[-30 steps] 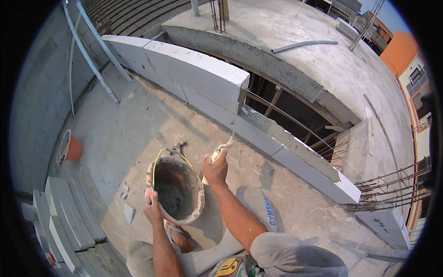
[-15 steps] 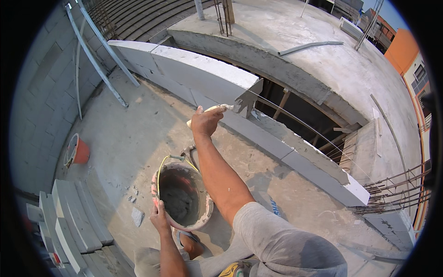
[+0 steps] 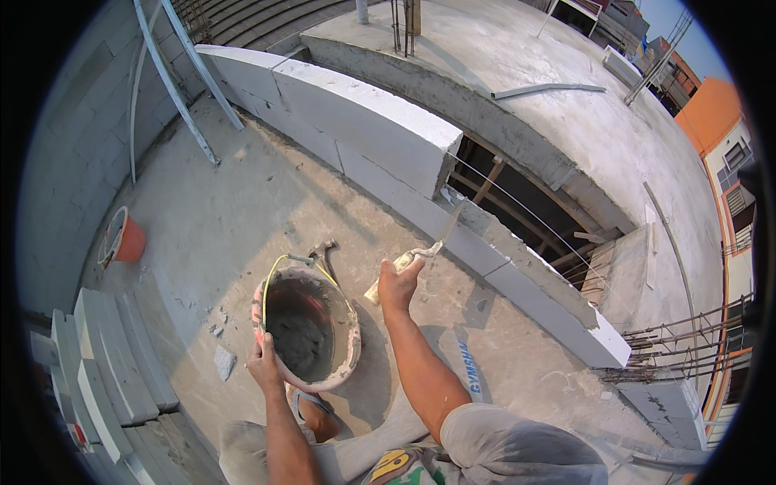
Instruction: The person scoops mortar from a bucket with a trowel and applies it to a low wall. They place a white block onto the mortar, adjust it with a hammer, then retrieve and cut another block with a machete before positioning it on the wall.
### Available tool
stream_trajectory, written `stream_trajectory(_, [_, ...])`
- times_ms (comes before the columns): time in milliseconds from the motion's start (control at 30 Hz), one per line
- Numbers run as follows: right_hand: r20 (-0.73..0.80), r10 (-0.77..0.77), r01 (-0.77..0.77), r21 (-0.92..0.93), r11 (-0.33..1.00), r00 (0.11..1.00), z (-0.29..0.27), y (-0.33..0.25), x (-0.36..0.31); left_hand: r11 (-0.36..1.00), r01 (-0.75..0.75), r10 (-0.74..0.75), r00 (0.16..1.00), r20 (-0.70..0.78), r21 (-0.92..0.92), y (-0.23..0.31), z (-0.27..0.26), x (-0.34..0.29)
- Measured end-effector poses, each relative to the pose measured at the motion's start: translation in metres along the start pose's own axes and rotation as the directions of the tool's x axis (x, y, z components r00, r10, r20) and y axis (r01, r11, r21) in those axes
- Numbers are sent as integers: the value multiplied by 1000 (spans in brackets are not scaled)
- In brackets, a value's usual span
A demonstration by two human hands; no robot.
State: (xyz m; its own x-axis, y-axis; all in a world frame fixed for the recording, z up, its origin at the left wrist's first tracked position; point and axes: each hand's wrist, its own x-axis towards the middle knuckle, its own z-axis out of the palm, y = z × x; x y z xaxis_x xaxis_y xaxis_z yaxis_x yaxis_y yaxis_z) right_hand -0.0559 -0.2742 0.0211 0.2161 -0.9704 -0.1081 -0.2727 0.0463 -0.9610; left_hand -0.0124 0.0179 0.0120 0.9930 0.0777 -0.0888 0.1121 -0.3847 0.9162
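My left hand (image 3: 263, 361) is closed on the rim of a mortar-smeared bucket (image 3: 352, 365) with a yellow handle. Grey wet mortar (image 3: 303, 343) lies inside it. In my right hand (image 3: 398, 284) is the pale handle of a trowel (image 3: 429, 252), held out to the right of the bucket. The trowel's thin blade points up toward the low block wall, seen nearly edge-on. Mortar coats the top of the wall's lower course (image 3: 529, 259). The white upper block (image 3: 368, 137) ends just beyond the blade, its end face smeared grey. A hammer (image 3: 325, 250) stands against the bucket's far side.
An orange bucket (image 3: 129, 240) sits at the left, near stacked blocks (image 3: 121, 356). Metal channels (image 3: 182, 113) lean on the back-left wall. Beyond the low wall gapes a dark opening (image 3: 517, 202) with timber in it; a taut string crosses above. Rebar (image 3: 679, 339) sticks out at the right.
My right hand has drawn the trowel back from the upper block's end face, down and to the right. My left hand stays on the bucket rim. The view has shifted slightly.
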Motion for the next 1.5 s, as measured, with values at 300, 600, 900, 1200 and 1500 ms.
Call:
stream_trajectory(300, [177, -18, 29, -55, 998, 984, -35, -83, 58, 999, -22, 23, 999, -29, 32, 4, 5, 3])
stream_trajectory(600, [310, -100, 100, 15, 995, 946, -55, -46, -19, 996, -69, 69, 998, 2, 49, 13, 16, 6])
stream_trajectory(900, [32, -150, 148, 55, 987, 988, -28, -73, 56, 993, -69, 66, 997, 29, 100, 10, 10, 4])
stream_trajectory(1200, [88, -70, 88, -218, 972, 994, 41, -97, 14, 991, -81, 77, 996, 45, 103, 19, 16, 2])
stream_trajectory(1500, [141, -131, 152, -151, 977, 981, -28, -4, -8, 982, -106, 101, 994, 36, 154, 18, 19, 3])
